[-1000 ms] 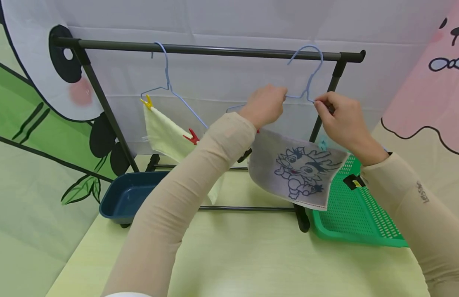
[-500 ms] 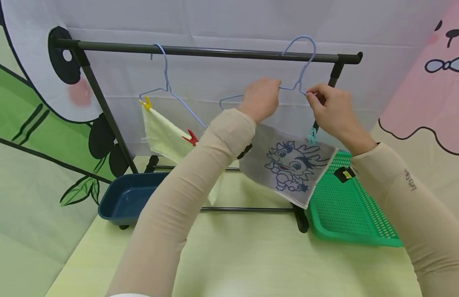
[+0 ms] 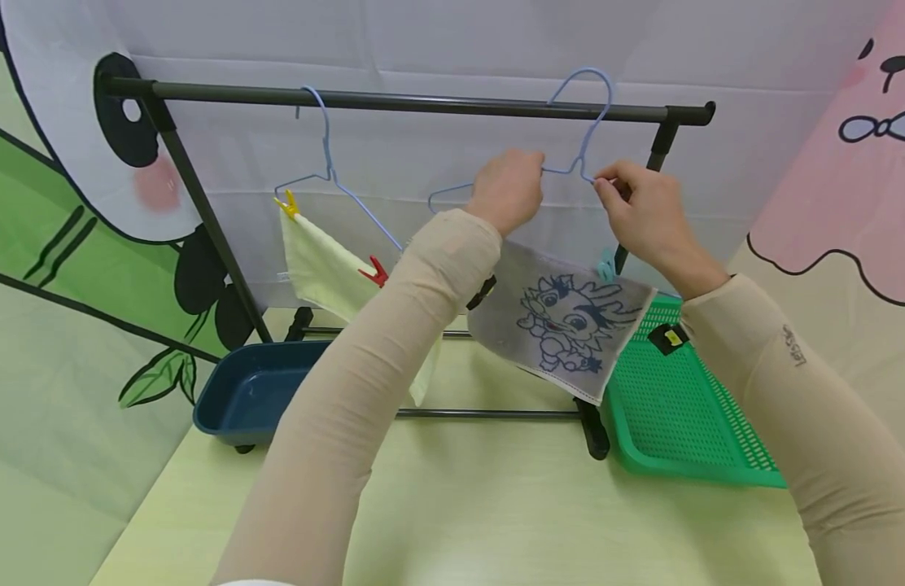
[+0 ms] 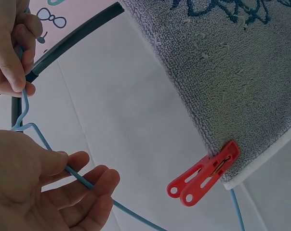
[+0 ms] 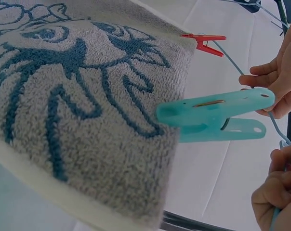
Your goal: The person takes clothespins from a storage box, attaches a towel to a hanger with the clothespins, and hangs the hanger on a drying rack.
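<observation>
A blue wire hanger [image 3: 584, 146] is held at the right part of the rack's rail, its hook arching above the rail with its tip hidden behind it. My left hand [image 3: 507, 193] holds one shoulder of the hanger, thumb and fingers about the wire [image 4: 80, 179]. On the other shoulder, close to the hook's neck, my right hand [image 3: 646, 218] pinches the wire. Below hangs a grey towel [image 3: 496, 317] with a blue dragon drawing. A teal clothespin [image 3: 606, 266] and a red clothespin [image 4: 205, 172] clip it to the hanger.
The black rack rail [image 3: 423, 103] also bears a second blue hanger [image 3: 326, 146] with a yellow cloth [image 3: 316, 260] clipped on. A blue basin [image 3: 236, 391] stands left on the table [image 3: 496, 505], a green basket [image 3: 687, 431] right.
Both hands have moved up and left with the hanger and towel. The hook's tip, earlier in front of the rail, is now behind it.
</observation>
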{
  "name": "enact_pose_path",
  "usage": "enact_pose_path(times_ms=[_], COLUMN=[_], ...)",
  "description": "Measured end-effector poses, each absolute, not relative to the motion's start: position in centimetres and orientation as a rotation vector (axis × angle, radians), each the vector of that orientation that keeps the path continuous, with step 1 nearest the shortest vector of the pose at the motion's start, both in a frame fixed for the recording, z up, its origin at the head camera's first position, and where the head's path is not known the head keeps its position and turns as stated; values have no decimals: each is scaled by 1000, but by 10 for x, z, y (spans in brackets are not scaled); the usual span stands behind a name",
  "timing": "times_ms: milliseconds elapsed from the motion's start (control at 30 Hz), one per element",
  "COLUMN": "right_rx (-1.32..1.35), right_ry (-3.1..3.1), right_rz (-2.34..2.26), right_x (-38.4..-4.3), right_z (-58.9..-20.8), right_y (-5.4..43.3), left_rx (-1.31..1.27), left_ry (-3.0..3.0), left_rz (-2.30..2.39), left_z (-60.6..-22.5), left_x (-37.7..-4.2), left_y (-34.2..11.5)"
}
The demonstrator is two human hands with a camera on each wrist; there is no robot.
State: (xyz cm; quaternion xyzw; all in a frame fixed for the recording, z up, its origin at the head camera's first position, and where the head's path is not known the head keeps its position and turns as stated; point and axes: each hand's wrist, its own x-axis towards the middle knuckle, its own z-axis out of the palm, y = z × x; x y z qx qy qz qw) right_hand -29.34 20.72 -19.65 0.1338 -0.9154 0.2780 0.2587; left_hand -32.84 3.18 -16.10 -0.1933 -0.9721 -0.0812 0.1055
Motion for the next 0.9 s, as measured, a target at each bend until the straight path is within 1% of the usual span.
enact_pose_path(times_ms=[567, 900], right_rx=[287, 303], right_ry=[-2574, -2647], right_rz=[787, 768], right_x=[-299, -300], right_z=[-195, -204], right_y=[195, 193], left_rx=[-527, -586], left_ry=[-2879, -2963], left_rz=[-289, -265], left_z=[-161, -170], left_x=[-333, -335], left_y=[26, 22])
